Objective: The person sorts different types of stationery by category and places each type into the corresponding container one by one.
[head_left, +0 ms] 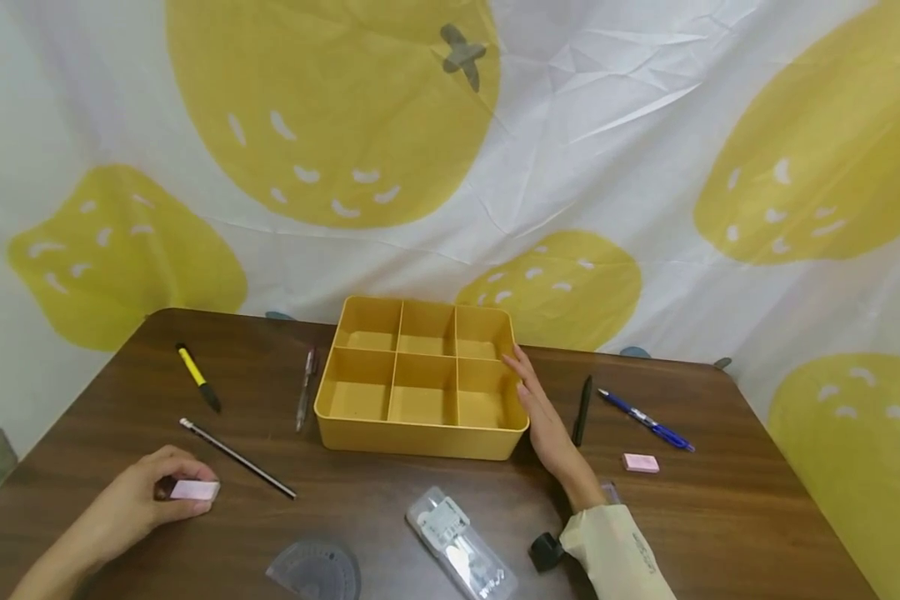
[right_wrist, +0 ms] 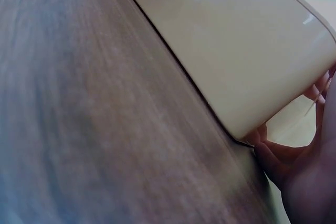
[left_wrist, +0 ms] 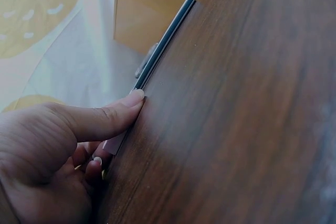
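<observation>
My left hand pinches a pale pink eraser between thumb and fingers at the table's left. In the left wrist view the eraser shows partly behind the thumb, close over the tabletop. A striped pencil lies just beyond that hand. At the centre back stands a yellow box with several bare compartments. My right hand rests along its right side, fingers extended up to the rim. In the right wrist view the thumb is at the lower corner of the box.
A yellow-black pen and a clear pen lie left of the box. To the right are a black pen, a blue pen and another pink eraser. Nearer are a protractor and a clear case.
</observation>
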The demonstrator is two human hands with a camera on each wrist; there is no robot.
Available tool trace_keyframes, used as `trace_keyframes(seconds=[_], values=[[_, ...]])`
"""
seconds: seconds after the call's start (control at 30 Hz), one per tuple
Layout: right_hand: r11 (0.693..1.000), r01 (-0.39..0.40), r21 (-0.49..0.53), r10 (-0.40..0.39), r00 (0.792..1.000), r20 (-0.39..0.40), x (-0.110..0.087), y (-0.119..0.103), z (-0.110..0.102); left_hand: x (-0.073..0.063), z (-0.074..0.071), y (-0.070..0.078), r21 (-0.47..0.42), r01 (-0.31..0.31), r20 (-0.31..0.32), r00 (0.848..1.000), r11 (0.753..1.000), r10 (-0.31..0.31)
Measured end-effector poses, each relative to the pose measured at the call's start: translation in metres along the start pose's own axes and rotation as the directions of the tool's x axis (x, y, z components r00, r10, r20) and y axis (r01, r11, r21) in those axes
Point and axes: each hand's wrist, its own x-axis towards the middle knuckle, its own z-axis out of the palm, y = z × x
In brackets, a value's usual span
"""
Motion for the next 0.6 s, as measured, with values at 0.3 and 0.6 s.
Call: trace_keyframes(seconds=[0.3,0.6], values=[[1.0,0.004,0.0,-0.004,1.0,-0.009,0.0017,-0.0001,-0.001,0.0012,0.0003,0.0005,0.014,0.009,0.003,1.0,1.0,-0.009],[1.0,0.012,0.004,-0.012,1.0,0.0,-0.0003,0.0013,-0.0001,-0.0013,-0.0005,0.0023,0.017,0.038,0.024,0.999,0.999,-0.038]])
